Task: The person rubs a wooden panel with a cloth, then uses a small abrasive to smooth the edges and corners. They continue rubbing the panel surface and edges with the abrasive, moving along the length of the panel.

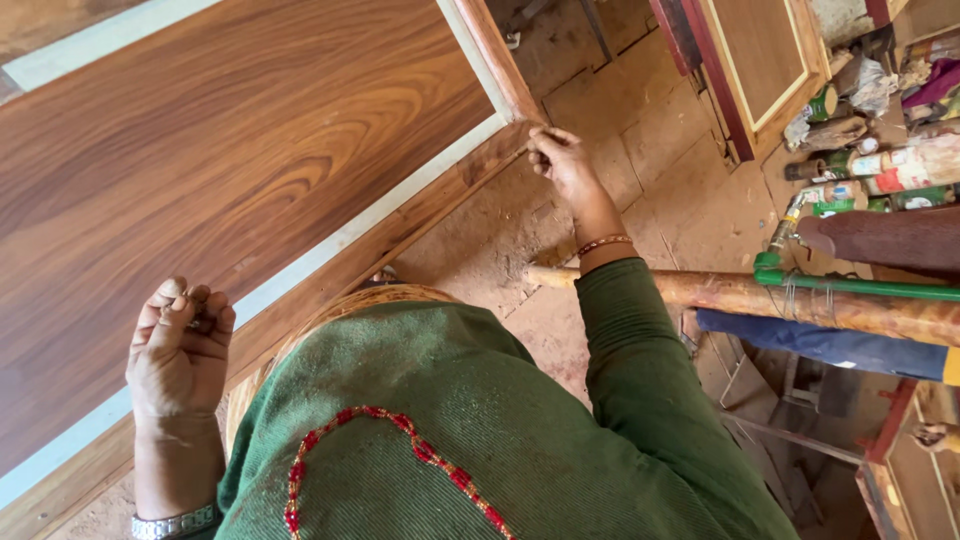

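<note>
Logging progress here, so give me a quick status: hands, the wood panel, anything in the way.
Left hand curled shut on panel's lower edge. Right hand pinching corner of wood panel. Wooden pole lies beyond right arm, clear of the panel.

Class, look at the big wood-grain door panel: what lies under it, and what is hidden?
Under the door panel, only dusty floor shows past its edge. Whatever supports it is covered. The right hand pinches its frame corner; the left hand rests by its edge.

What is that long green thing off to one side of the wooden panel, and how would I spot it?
Start at the big wood-grain panel and go past the right hand on its frame corner. Beyond the green sleeve lies a brown wooden pole. The thin green pipe lies along it, the only bright green rod there.
</note>
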